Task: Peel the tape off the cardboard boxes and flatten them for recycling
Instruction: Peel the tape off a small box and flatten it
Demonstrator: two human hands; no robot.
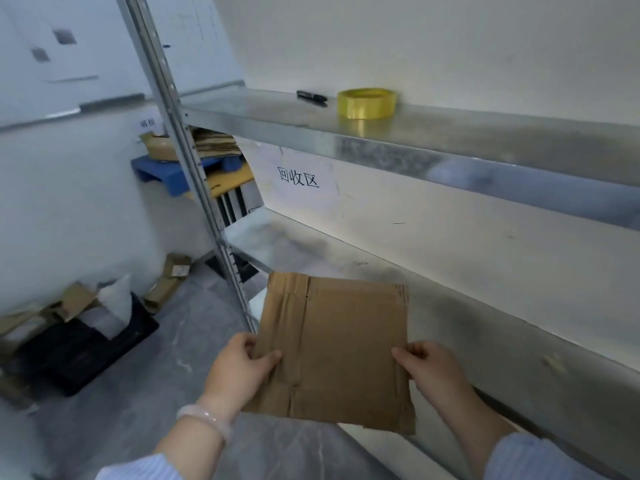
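A flattened brown cardboard box (341,344) is held level in front of me, at the front edge of the lower metal shelf (311,247). My left hand (239,368) grips its left edge, thumb on top. My right hand (429,368) grips its right edge the same way. The box lies flat, creased lengthwise, with ragged corners. I see no tape on its upper face.
A yellow tape roll (367,102) and a black marker (311,97) lie on the upper shelf (450,143). A paper sign (298,176) hangs on the wall behind the lower shelf. Left on the floor stand a black crate (86,351) and loose cardboard (169,282); a blue pallet (166,171) holds more cardboard.
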